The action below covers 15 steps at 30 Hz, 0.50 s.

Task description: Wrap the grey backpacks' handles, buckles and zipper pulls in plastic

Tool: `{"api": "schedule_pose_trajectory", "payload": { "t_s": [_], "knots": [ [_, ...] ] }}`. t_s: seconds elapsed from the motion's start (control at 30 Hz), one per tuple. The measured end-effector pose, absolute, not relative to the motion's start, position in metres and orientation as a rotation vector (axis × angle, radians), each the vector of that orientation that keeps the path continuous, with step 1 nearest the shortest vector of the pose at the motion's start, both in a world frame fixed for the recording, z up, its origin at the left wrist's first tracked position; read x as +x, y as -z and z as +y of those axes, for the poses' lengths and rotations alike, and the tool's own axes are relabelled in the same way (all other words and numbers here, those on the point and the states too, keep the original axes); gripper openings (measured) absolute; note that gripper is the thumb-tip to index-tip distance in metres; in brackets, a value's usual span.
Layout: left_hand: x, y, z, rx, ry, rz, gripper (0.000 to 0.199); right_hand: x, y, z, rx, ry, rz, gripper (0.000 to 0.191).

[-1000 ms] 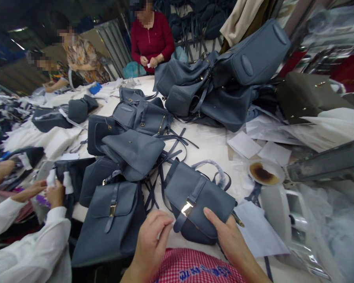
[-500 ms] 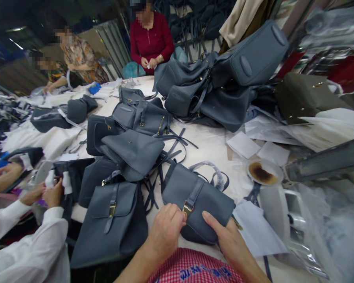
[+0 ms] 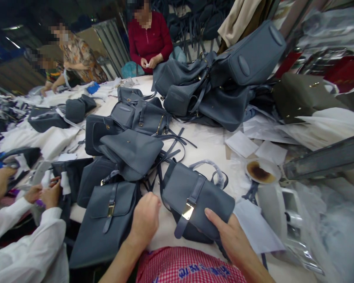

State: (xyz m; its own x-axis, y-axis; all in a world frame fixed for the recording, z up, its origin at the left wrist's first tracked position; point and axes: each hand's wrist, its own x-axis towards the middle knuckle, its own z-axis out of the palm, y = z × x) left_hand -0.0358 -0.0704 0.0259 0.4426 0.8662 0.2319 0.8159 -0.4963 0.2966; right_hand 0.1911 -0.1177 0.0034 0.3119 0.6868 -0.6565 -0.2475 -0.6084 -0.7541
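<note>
Slate-blue bag (image 3: 211,193), smooth matte finish, sits on the white table (image 3: 206,137) right in front of the wearer, tilted a bit from where I stand. Flap down, rounded corners; darker strap (image 3: 197,189) runs down its middle through a shiny gold buckle (image 3: 188,211), rounded strap end hanging below. Handle (image 3: 205,162) at the back, wrapped in clear film. Right hand (image 3: 230,232) grips the bag's near corner, thumb on flap. Left hand (image 3: 146,216) curls into a loose fist, off the bag, beside a similar bag (image 3: 102,236).
</note>
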Motion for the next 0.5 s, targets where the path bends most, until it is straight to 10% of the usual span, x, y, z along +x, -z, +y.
{"api": "schedule_pose_trajectory", "payload": {
  "t_s": [0.23,0.5],
  "knots": [
    [-0.069,-0.022,-0.089,2.361,-0.337,1.390,0.017,0.198,-0.028,-0.103,-1.331,-1.526,0.045,0.050],
    [-0.011,-0.013,-0.055,2.559,-0.489,1.196,0.069,0.239,-0.055,-0.070,-1.152,-1.760,0.354,0.009]
  ]
}}
